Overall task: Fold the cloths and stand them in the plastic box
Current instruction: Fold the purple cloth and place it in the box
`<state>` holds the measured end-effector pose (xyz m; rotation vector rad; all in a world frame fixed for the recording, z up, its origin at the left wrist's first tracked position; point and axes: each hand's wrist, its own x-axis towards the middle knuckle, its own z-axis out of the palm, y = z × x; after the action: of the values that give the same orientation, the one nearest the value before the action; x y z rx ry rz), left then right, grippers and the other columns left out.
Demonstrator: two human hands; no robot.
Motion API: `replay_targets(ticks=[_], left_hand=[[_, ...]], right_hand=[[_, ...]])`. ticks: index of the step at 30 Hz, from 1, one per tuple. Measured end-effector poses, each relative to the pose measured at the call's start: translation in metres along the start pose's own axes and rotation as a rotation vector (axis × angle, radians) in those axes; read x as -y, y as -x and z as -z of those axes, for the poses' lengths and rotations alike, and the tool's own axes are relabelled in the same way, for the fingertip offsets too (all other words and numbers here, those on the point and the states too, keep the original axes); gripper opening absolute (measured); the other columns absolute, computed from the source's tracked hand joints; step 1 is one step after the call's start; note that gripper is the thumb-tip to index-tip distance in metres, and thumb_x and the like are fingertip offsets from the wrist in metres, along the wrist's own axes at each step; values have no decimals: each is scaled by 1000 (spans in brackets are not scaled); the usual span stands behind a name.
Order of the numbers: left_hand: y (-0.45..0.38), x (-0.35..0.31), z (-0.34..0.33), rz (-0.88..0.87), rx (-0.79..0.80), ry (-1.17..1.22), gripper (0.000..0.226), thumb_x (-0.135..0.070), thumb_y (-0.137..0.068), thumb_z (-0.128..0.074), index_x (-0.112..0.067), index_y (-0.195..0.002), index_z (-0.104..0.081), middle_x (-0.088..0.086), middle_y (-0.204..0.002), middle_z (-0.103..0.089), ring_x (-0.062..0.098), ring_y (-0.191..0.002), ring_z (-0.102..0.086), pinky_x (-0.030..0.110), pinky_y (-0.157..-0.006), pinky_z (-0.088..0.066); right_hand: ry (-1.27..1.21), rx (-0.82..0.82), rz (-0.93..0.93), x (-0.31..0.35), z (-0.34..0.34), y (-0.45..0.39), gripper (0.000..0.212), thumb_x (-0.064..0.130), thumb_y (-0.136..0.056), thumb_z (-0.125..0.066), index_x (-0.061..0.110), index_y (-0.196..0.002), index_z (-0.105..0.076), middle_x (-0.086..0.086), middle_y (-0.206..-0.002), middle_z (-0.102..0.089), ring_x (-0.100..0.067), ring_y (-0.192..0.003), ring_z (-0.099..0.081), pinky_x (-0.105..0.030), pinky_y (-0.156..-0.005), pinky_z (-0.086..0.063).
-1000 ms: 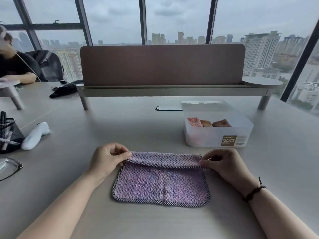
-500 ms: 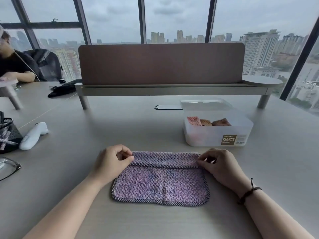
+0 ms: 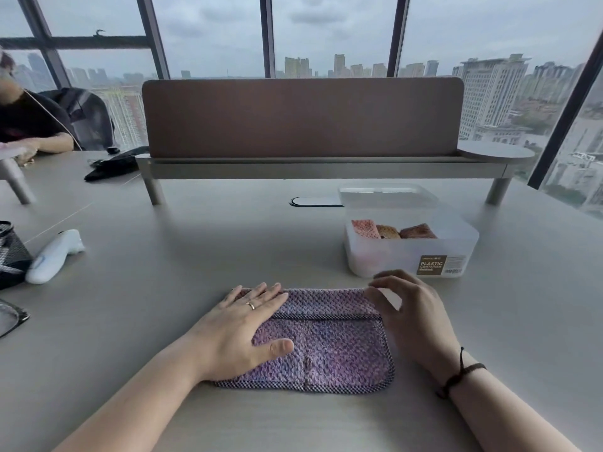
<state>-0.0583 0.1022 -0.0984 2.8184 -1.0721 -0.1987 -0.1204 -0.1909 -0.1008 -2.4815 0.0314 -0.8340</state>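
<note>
A purple woven cloth (image 3: 329, 344) lies flat on the table in front of me, its far edge folded over toward me into a narrow band. My left hand (image 3: 243, 331) rests palm down on the cloth's left part, fingers spread. My right hand (image 3: 412, 318) hovers at the cloth's far right corner, fingers apart and curled, fingertips touching the folded band. Behind it stands the translucent plastic box (image 3: 408, 259) with a brown label. Three folded cloths (image 3: 391, 230), pink, tan and brown, stand upright inside it.
A desk divider on a raised shelf (image 3: 303, 164) runs across the back. A white handheld device (image 3: 54, 256) and a black mesh holder (image 3: 11, 252) lie at the left, with glasses at the left edge. Another person (image 3: 29, 125) sits far left.
Both hands let go of the pinched far edge after folding it toward me. My left hand has flattened onto the cloth, and my right hand has opened above the right corner.
</note>
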Motion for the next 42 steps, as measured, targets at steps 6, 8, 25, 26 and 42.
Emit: replay_targets(ticks=[6,8,25,26,42], left_hand=[[-3,-10,-2,24,32,-107,99,-98,-68,-6,-48,-151,15,-16,-160,23,6,-147,25,41,-124,9],[-3,-12,-3,31,29,-119,96,-97,-71,-12,-50,-149,16,-16,-160,24,9,-148,25,42,-123,10],[-5,-14,-2,-17,-199,111,92,-90,-74,-40,-47,-152,-18,-15,-165,-2,7,-152,5,39,-124,1],[-1,-15,-2,-75,-283,175,83,-84,-75,-49,-45,-147,-34,-15,-163,-18,8,-151,-9,38,-124,-9],[13,-49,-2,-350,-393,21,16,-42,-91,-58,-28,-88,-66,-12,-86,-61,7,-82,-57,29,-69,-50]], right_hand=[[185,589,235,41,-14,9,72,76,-89,-22,40,-151,-24,16,-161,-14,-4,-149,-10,-26,-119,-5],[234,701,218,39,-15,7,74,78,-87,-15,43,-152,-10,19,-161,-2,-2,-149,2,-31,-122,3],[91,358,262,21,-2,4,57,76,-82,-44,40,-122,-62,21,-138,-53,-2,-133,-43,-36,-112,-34],[17,310,283,21,3,10,46,73,-80,-54,38,-107,-68,21,-123,-61,-4,-121,-53,-36,-102,-42],[-77,568,332,39,6,36,28,59,-80,-61,31,-81,-56,19,-83,-50,2,-81,-46,-26,-78,-44]])
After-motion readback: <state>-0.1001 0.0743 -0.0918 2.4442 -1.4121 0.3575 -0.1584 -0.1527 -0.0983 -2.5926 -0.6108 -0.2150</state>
